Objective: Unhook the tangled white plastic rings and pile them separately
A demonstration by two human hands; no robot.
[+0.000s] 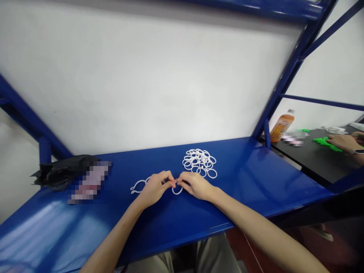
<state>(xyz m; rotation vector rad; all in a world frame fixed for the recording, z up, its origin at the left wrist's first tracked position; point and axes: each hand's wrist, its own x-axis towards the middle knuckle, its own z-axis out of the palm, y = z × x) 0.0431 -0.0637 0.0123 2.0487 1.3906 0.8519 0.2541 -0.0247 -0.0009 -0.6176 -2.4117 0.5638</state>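
Note:
Between my two hands is a white plastic ring (177, 192), held over the blue table (227, 197). My left hand (157, 185) pinches it from the left, fingers closed. From the right, my right hand (196, 184) pinches the same ring, its fingertips almost meeting those of the left. The top of the ring is hidden by the fingers. Beside my left hand lies an opened white ring (138, 186) with its ends apart, and part of another shows behind the hand. Just beyond my right hand is a loose pile of white rings (199, 161).
A black plastic bag (65, 170) and a blurred packet (91, 182) lie at the left. Blue frame posts (280, 79) flank the white back panel (159, 76). On a dark table at right are a bottle (282, 126), green pieces (327, 143) and another person's hands (344, 142).

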